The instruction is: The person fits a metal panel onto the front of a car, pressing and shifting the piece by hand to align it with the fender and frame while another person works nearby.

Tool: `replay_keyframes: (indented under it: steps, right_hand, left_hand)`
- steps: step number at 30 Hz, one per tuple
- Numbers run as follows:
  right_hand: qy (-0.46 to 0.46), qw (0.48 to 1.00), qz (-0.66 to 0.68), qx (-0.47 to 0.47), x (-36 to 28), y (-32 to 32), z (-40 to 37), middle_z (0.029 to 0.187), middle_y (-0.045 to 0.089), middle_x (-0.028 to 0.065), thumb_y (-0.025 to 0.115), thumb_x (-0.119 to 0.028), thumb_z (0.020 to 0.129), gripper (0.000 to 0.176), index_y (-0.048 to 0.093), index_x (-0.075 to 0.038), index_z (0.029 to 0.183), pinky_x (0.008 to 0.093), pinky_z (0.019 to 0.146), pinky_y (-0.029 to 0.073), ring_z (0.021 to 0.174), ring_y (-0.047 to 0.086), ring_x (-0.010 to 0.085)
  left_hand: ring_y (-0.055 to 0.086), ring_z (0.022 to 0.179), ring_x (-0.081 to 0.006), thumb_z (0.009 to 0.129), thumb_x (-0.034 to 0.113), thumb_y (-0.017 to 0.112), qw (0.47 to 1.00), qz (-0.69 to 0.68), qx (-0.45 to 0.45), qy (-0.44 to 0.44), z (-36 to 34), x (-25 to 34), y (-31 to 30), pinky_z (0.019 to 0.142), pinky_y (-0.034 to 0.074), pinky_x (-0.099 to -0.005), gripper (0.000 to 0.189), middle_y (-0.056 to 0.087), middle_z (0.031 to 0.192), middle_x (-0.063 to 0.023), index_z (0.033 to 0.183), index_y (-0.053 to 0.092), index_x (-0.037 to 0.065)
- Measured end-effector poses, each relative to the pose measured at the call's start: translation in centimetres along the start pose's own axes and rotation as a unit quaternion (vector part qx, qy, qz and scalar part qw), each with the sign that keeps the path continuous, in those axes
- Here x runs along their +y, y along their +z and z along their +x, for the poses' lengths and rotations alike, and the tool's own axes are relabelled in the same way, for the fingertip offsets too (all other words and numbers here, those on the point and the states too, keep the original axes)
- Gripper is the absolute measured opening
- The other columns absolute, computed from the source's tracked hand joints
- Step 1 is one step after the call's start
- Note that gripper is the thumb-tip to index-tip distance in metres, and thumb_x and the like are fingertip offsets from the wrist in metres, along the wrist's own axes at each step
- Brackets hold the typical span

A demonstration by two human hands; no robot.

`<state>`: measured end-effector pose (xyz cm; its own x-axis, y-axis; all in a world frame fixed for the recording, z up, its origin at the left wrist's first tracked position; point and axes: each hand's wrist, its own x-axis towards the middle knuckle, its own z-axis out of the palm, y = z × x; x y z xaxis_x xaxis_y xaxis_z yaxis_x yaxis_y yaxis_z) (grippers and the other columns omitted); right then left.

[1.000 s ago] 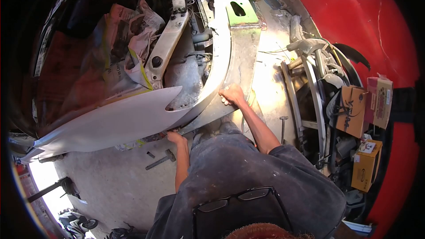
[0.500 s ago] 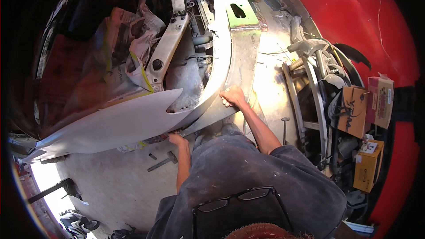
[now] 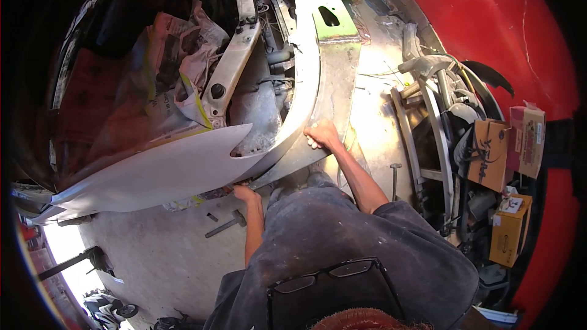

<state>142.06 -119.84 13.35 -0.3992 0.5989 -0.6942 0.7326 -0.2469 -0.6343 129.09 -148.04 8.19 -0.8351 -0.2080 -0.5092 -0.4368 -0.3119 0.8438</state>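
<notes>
Concrete floor spreads under a white fender and, beside it, a curved metal panel. 1 hammer lies below the fender. The right hand curls closed against the panel; the left hand touches its tip, grip unclear.

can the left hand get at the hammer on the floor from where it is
Probably not without stooping: the hammer lies on the floor, seemingly below the left hand beside the pale panel, though nothing visible blocks it.

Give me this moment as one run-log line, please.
left hand: at edge of white panel, fingers partly hidden | right hand: curled against grey panel | hammer: on floor
</notes>
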Motion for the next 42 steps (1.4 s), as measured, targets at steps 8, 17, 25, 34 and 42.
replay_keyframes:
  steps: [8,17,25,34,42]
  right_hand:
    - [-0.009,1.000,-0.003,-0.001,0.2,0.0,0.1,0.060,0.070,0.0074,0.070,-0.022,0.083,0.027,0.070,-0.004,0.063,0.0292,0.045,0.051,0.046,0.065,0.0147]
    - [-0.028,1.000,0.008,0.012,0.0,-0.2,-0.4,0.062,0.070,0.0118,0.070,-0.019,0.081,0.025,0.070,0.002,0.067,0.0300,0.042,0.050,0.046,0.066,0.0182]
    - [-0.030,1.000,0.002,-0.006,-0.1,-0.5,-0.1,0.063,0.071,0.0114,0.070,-0.018,0.081,0.024,0.068,0.001,0.066,0.0302,0.043,0.052,0.047,0.067,0.0179]
    - [-0.037,0.999,-0.038,-0.013,0.4,-1.2,-0.2,0.063,0.072,0.0060,0.065,-0.021,0.084,0.024,0.072,-0.005,0.067,0.0290,0.051,0.056,0.049,0.068,0.0159]
    - [-0.058,0.997,-0.034,-0.030,1.0,-2.0,0.1,0.064,0.073,0.0058,0.064,-0.022,0.084,0.027,0.073,-0.004,0.065,0.0294,0.052,0.056,0.048,0.068,0.0153]
  left_hand:
    - [0.048,0.056,-0.0170,0.103,0.016,0.038,1.000,0.008,-0.008,-0.002,1.1,-1.1,-0.8,0.054,0.040,-0.0338,0.028,0.052,0.067,-0.0039,0.081,0.054,0.007]
    - [0.048,0.057,-0.0170,0.102,0.013,0.036,0.999,0.043,-0.004,0.014,2.5,-2.4,-1.5,0.055,0.041,-0.0348,0.029,0.051,0.067,-0.0040,0.077,0.052,0.007]
    - [0.046,0.065,-0.0151,0.101,0.016,0.044,0.999,0.018,0.006,-0.028,0.9,-1.0,-1.0,0.061,0.036,-0.0320,0.022,0.052,0.078,-0.0009,0.088,0.060,0.008]
    - [0.054,0.083,-0.0171,0.108,0.040,0.035,0.998,0.039,-0.048,-0.010,7.2,-5.8,-3.5,0.072,0.043,-0.0333,0.040,0.062,0.103,-0.0034,0.113,0.059,0.008]
    - [0.060,0.114,-0.0276,0.106,0.042,0.040,0.998,0.012,-0.062,-0.030,6.1,-4.6,-2.9,0.100,0.046,-0.0381,0.053,0.061,0.135,-0.0092,0.140,0.055,0.003]
